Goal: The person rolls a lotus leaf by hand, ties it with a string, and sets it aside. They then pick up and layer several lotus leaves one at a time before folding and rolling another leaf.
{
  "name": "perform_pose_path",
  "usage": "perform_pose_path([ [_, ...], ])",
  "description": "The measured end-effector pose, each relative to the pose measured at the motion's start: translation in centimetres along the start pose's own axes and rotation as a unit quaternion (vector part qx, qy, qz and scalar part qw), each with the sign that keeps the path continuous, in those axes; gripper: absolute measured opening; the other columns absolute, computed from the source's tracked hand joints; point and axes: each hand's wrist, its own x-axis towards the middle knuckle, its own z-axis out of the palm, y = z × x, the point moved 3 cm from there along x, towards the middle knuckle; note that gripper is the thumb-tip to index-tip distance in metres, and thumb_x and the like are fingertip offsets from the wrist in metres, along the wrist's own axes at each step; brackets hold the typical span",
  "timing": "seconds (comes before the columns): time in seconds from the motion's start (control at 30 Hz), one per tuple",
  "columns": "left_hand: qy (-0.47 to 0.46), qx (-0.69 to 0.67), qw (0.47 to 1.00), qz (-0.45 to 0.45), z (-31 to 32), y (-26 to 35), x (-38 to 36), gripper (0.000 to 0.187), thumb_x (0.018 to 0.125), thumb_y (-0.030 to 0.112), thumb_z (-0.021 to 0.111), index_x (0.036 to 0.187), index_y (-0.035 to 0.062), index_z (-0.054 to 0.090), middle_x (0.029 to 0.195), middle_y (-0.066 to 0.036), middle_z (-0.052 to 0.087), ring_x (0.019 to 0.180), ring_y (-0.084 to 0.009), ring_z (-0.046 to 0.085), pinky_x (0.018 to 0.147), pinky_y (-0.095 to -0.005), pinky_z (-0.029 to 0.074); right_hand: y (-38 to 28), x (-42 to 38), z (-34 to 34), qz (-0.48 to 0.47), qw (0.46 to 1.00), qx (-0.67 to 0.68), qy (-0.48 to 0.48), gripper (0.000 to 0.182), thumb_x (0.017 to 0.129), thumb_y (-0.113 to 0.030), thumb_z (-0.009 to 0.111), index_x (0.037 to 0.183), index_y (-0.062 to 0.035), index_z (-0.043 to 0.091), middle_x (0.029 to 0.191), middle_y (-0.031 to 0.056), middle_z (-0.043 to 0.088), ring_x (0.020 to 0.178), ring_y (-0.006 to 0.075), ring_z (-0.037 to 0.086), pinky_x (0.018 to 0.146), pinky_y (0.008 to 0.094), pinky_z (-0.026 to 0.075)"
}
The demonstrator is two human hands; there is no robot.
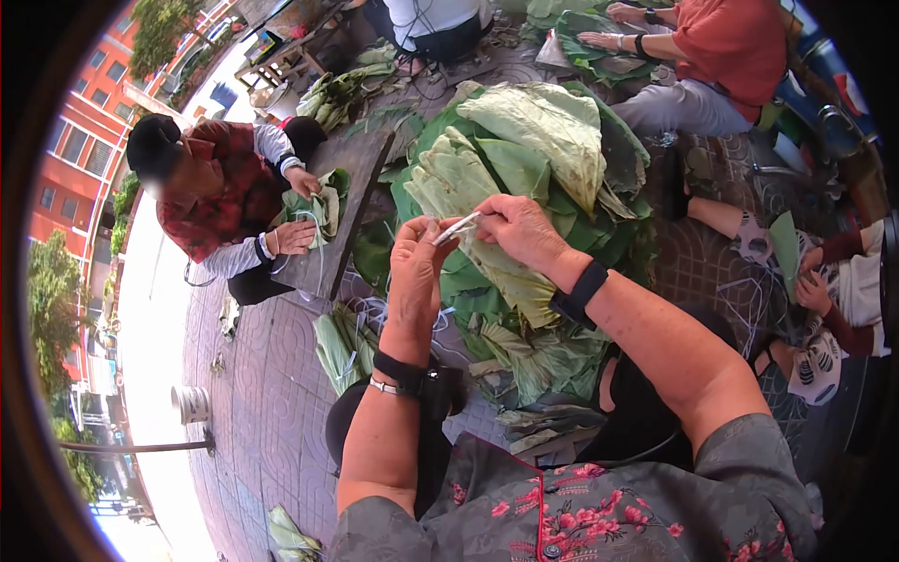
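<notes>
- Above the leaf pile (538, 122): a white strip (457, 228), pinched in the closed fingers of left hand (419, 258) and right hand (526, 232).
- On the paving (272, 393): a white bucket (192, 405), contents unclear.

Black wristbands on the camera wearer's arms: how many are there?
2: the left wristband, beside a silvery bracelet, and the right wristband. Both are plainly visible.

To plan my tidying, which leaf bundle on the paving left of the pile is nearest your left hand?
The green bundle beside the plank's near end; the others lie farther out.
</notes>
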Motion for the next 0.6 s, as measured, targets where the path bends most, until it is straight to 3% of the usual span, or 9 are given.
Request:
perform_pose_path([
  [0.07,-0.026,-0.11,0.993,-0.025,-0.3,-1.1,0.5,0.008,0.1,0.01,0.055,0.106,0.0056,0.054,0.099,-0.011,0.07,0.101,-0.0219,0.067,0.097,-0.0346,0.049,0.2,-0.1,0.1,0.002,0.999,0.048,0.022,0.018,0.092,-0.009,0.057,0.1,0.0028,0.068,0.08,0.0126,0.07,0.071,0.0166,0.069,0.067,0.0303,0.055],
  [0.1,-0.017,-0.087,0.996,-0.02,0.1,-1.0,0.3,0.005,0.101,0.01,0.053,0.104,0.0061,0.053,0.091,-0.009,0.068,0.097,-0.0202,0.067,0.093,-0.0329,0.05,0.2,-0.1,0.1,0.002,0.997,0.071,0.034,0.018,0.091,-0.008,0.057,0.099,0.002,0.069,0.077,0.0143,0.07,0.068,0.0184,0.069,0.065,0.0318,0.054],
  [0.2,-0.021,0.107,0.992,0.06,0.5,-0.6,0.5,0.003,0.102,0.008,0.05,0.103,0.0052,0.051,0.082,-0.004,0.062,0.079,-0.0121,0.06,0.081,-0.0282,0.049,-0.3,-0.3,-0.5,-0.014,0.998,0.03,0.046,0.018,0.09,-0.005,0.054,0.097,0.0021,0.068,0.076,0.0146,0.07,0.066,0.0185,0.069,0.063,0.0312,0.054],
  [0.3,0.006,0.242,0.965,0.1,-0.3,-2.3,0.9,0.002,0.101,0.005,0.048,0.1,0.0045,0.05,0.076,-0.003,0.056,0.071,-0.0108,0.053,0.072,-0.0272,0.047,-1.1,-0.5,-1.1,-0.044,0.997,-0.03,0.055,0.019,0.091,-0.001,0.051,0.099,0.0012,0.068,0.078,0.0046,0.068,0.065,0.0099,0.064,0.059,0.0246,0.052],
  [0.4,0.012,0.326,0.938,0.12,-1.1,-3.6,1.0,0.003,0.1,0.003,0.047,0.098,0.004,0.049,0.075,-0.003,0.054,0.069,-0.0102,0.05,0.065,-0.0269,0.044,-0.7,-0.5,-1.6,-0.004,0.999,-0.007,0.042,0.018,0.091,-0.001,0.051,0.098,-0.0002,0.067,0.078,0.005,0.067,0.064,0.0101,0.064,0.059,0.0247,0.053],
  [0.5,0.017,0.339,0.936,0.09,-1.6,-4.2,1.3,0.003,0.1,0.004,0.048,0.096,0.0038,0.049,0.076,-0.005,0.055,0.068,-0.0099,0.05,0.062,-0.0264,0.043,-0.1,-0.1,-1.4,0.013,0.998,0.041,0.035,0.015,0.093,-0.004,0.053,0.096,-0.0006,0.067,0.08,0.0055,0.067,0.066,0.0107,0.065,0.06,0.0258,0.055],
  [0.6,0.022,0.351,0.934,0.06,-0.9,-3.8,1.2,0.006,0.1,0.006,0.047,0.095,0.0046,0.05,0.077,-0.004,0.056,0.068,-0.0091,0.05,0.061,-0.025,0.041,-0.5,0.0,-0.7,0.06,0.97,0.235,-0.003,0.013,0.095,-0.008,0.056,0.096,-0.0008,0.066,0.083,0.0057,0.067,0.068,0.0111,0.065,0.061,0.0263,0.056],
])
